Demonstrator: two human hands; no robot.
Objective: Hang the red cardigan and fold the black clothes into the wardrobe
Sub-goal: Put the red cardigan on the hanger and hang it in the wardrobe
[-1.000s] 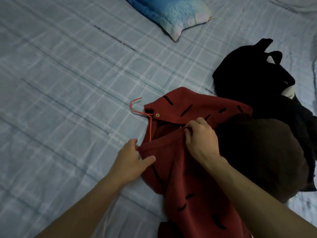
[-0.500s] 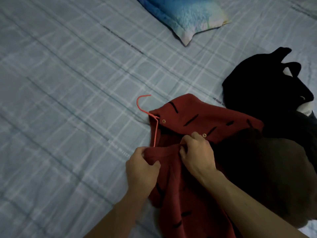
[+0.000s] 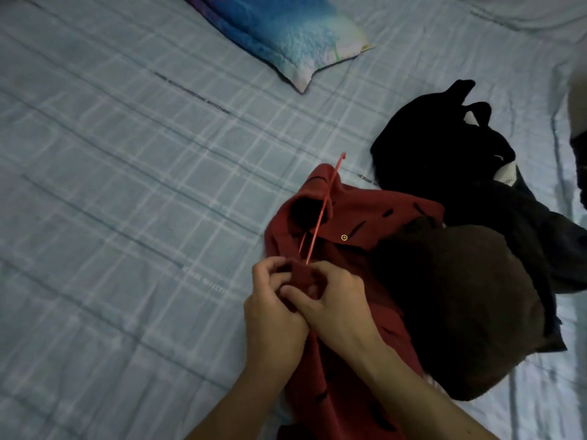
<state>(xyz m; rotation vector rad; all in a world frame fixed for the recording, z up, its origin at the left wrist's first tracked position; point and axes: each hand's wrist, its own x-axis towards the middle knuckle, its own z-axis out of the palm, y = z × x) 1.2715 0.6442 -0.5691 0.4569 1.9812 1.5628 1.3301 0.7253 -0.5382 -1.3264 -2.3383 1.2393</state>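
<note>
Blue checked bedsheet bears pillow, black clothes; left hand and right hand pinch red cardigan.

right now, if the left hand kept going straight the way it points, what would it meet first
The cardigan: the left hand grips a fold of it, and straight ahead lies its collar with the hanger across it. Which of the two comes first is hard to tell from one view.

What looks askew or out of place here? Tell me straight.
The red hanger lies crooked: its shaft runs diagonally over the bunched red cardigan, hook tip poking past the collar. The left hand and right hand pinch the fabric at its lower end. The black clothes lie heaped, unfolded.
</note>
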